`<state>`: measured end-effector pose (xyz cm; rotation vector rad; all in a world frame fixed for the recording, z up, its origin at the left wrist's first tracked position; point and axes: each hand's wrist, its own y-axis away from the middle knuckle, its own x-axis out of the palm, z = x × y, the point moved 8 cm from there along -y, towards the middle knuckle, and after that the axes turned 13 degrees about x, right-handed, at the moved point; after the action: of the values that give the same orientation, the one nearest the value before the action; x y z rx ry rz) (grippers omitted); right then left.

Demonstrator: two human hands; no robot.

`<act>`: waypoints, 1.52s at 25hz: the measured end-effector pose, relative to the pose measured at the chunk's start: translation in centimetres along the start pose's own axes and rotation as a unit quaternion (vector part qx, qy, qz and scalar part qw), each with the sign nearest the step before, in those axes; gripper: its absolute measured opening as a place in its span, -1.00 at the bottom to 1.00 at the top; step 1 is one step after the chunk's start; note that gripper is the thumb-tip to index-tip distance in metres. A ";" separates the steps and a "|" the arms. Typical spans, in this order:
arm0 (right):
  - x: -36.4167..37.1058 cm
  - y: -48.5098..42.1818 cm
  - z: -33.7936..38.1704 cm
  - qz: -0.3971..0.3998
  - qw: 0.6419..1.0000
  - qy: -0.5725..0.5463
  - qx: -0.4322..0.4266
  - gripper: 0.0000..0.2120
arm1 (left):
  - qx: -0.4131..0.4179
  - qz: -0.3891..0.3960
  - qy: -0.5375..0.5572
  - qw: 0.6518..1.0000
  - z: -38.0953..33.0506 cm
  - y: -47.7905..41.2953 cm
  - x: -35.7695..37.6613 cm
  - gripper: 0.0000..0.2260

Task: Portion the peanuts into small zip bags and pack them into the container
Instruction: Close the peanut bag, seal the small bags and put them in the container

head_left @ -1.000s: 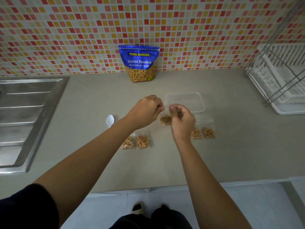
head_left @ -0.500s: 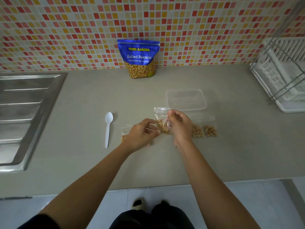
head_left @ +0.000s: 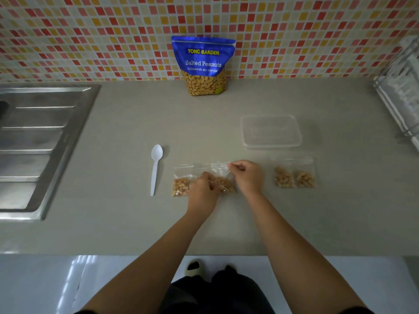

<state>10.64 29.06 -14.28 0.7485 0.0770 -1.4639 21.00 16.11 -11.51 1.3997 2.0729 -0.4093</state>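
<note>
The left hand (head_left: 204, 189) and right hand (head_left: 247, 176) both pinch, it seems, the zip bag (head_left: 223, 184) lying between them.

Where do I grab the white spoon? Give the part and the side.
Pinch the white spoon across its slim handle from above, near the end closest to you. It lies flat on the counter, bowl toward the wall. Come from its sink side; filled zip bags lie close on the other.

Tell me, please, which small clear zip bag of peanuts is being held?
The clear zip bag between the hands: right hand pinches its top strip, left hand its peanut end.
</note>
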 end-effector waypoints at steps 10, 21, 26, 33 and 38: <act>-6.0 1.3 1.2 -0.119 0.984 0.077 -0.110 -0.82 | 0.092 -0.013 -0.103 0.990 -3.6 -0.5 1.1 -0.79; -12.9 -6.0 -2.6 -0.094 0.967 0.235 0.025 -0.64 | 0.008 0.119 0.050 0.992 -7.8 -2.8 12.3 -0.71; -12.4 -7.2 -3.5 -0.068 0.968 0.222 0.090 -0.68 | -0.068 0.085 0.075 0.991 -7.5 -3.4 13.7 -0.74; -11.3 -5.8 -3.4 0.031 0.995 -0.031 0.095 -0.89 | -0.054 0.075 0.069 0.993 -6.6 -3.5 12.3 -0.80; -11.1 -3.0 -2.0 0.087 0.957 -0.275 0.032 -0.87 | 0.037 0.123 0.137 0.982 -7.6 -2.9 9.7 -0.98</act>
<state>7.03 39.91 -11.75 0.3645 -0.4538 -1.4621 13.46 26.28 -12.00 1.8185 2.0757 -0.2020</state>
